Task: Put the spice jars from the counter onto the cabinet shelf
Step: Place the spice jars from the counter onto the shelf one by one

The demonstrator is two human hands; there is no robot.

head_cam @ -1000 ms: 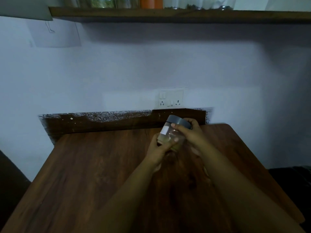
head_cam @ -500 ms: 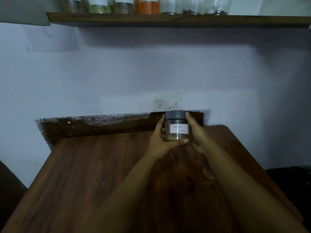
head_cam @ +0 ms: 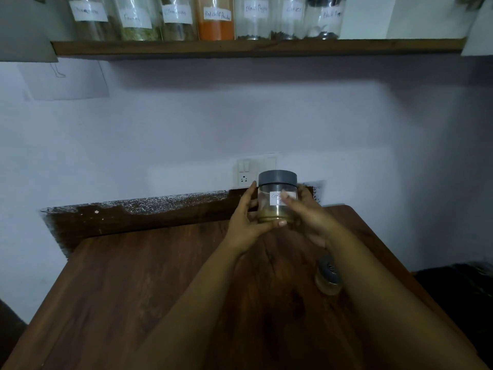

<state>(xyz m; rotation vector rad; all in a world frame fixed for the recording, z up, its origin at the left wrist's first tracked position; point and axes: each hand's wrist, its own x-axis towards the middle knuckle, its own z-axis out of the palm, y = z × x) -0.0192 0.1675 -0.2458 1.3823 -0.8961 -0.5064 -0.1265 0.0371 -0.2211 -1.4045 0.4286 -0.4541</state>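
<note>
1. Tabletop (head_cam: 133,289): dark wood, its far edge against the wall, a rough dark strip along that edge.

2. Shelf (head_cam: 256,48): wooden plank on the wall, high above the tabletop's far edge. Row of labelled jars (head_cam: 256,20) stands on it, approx. seven in view, incl. an orange-filled one (head_cam: 216,25) near the row's centre. Label text mostly too blurred to read.

3. Your left hand (head_cam: 246,222): fingers curled round the left side of the held jar (head_cam: 276,198), thumb across its lower front. Closed grip.

4. Your right hand (head_cam: 306,212): wrapped on the jar's right side, one finger lying over the white label. Closed grip.

5. Held jar: clear glass, grey lid, upright, brownish powder in the bottom. It is lifted clear of the tabletop, above the far edge toward the right corner, in front of the wall socket (head_cam: 256,169). Well below the shelf.

6. Second jar (head_cam: 328,276): small, grey lid, pale contents. Stands on the tabletop near the right edge, partly hidden by your right forearm.
</note>
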